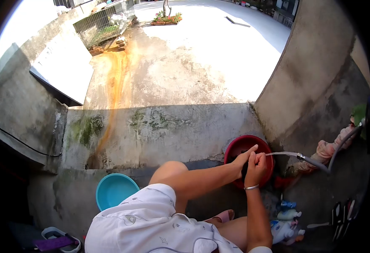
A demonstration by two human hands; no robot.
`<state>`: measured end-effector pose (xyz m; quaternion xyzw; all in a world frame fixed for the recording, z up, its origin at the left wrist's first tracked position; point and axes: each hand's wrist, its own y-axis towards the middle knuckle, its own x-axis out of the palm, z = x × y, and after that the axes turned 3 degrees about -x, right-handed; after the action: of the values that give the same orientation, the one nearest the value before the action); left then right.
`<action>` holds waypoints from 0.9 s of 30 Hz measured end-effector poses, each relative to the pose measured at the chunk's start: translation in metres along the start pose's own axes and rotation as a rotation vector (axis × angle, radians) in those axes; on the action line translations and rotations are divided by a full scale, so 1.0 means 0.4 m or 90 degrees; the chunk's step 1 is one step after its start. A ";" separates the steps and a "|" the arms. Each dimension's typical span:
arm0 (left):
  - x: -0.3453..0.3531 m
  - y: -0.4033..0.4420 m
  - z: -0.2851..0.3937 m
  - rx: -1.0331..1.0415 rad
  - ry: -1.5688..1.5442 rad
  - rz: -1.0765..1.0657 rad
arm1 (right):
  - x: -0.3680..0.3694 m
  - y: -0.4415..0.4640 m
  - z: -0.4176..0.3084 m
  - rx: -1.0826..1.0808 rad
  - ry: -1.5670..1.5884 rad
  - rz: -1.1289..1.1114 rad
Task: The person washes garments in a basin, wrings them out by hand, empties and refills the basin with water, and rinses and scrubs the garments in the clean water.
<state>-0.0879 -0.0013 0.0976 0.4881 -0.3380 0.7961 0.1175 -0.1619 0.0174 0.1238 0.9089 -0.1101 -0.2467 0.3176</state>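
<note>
2 bare concrete walls (311, 63) flank a shaded floor (71, 202). Ahead, the shadow ends in a sharp edge and the yard (218, 38) glares nearly white. Green moss (87, 128) patches the concrete, and an orange-brown stain (116, 84) streaks it. Further back are a white board (64, 67) leaning at the left, a wire cage (96, 27) and a tree (165, 8) above red flowers (174, 18).

Apparent home courtyard (168, 76), concrete walls (311, 71), wire cage (100, 28), flower bed (168, 20), turquoise basin (115, 192), red basin (236, 147), hose (314, 162)
</note>
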 end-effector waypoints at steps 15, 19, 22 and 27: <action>0.050 -0.029 0.016 0.064 0.078 0.101 | -0.045 -0.040 0.169 0.612 0.519 -0.017; 0.026 -0.001 0.042 0.115 0.086 0.207 | -0.099 -0.063 0.085 0.846 0.890 -0.309; -0.030 0.039 0.044 0.191 0.169 0.229 | -0.086 -0.058 0.025 0.840 0.833 -0.235; -0.061 0.043 0.013 0.223 0.257 0.193 | -0.010 -0.091 0.072 0.564 0.506 -0.001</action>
<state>-0.0810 -0.0140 0.0710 0.2766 -0.2349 0.9315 -0.0238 -0.1787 0.0319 0.0827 0.9777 -0.0748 0.1815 -0.0750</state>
